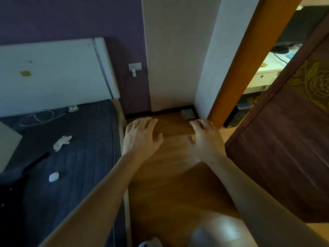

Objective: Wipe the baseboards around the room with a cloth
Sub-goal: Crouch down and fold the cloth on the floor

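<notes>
While both hands (142, 136) (207, 139) reach forward, the cloth (187, 114) lies beyond, by the baseboard (170, 110).

No lettering, label, brand or number is legible anywhere; the small gold square patch (25, 73) on the white padded headboard (53, 75) is too blurred to read.

free: wooden floor (174, 130) between left hand (142, 134) and right hand (206, 138), and ahead up to the baseboard (169, 110) | left of left hand: bed (80, 154) edge bounds the strip | right of right hand: door (284, 132) leaf close by | just ahead of right hand: cloth (187, 114) lying in the corner, wall (170, 68) behind
</notes>
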A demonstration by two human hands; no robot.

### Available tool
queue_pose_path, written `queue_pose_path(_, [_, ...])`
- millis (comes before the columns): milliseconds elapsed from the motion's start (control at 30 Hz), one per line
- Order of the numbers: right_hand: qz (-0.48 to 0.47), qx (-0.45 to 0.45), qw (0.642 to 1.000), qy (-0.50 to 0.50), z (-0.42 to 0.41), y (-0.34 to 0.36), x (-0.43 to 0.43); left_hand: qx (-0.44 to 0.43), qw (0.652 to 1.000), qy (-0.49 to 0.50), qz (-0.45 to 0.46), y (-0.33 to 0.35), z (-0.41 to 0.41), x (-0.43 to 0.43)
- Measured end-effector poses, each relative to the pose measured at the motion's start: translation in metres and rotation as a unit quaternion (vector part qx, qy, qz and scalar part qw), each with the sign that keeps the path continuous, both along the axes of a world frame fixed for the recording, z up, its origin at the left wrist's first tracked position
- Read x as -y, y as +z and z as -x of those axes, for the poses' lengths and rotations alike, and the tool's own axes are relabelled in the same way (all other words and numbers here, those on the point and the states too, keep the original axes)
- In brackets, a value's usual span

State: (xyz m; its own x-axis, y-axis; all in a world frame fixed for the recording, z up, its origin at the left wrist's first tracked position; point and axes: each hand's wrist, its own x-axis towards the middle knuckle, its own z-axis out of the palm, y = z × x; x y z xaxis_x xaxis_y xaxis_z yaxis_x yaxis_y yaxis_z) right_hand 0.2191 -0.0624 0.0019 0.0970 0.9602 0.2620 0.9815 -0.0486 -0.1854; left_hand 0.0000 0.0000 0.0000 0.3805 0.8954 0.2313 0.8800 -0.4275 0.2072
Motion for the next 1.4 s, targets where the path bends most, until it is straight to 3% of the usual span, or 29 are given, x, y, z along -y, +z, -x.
queue_pose_path(367, [0.017,-0.006,1.0,-0.009,-0.015,-0.02,-0.048,-0.001,1.0,-0.015,0.003,-0.021,-0.017,-0.06])
queue_pose_path(933, [0.018,-0.049,0.998,0.018,-0.157,-0.032,-0.279,-0.046,0.998,0.027,0.022,-0.033,-0.161,-0.274])
queue_pose_path(1400, [0.039,-0.071,0.997,0.002,-0.204,-0.047,-0.39,-0.047,0.997,0.023,0.054,-0.044,-0.209,-0.387])
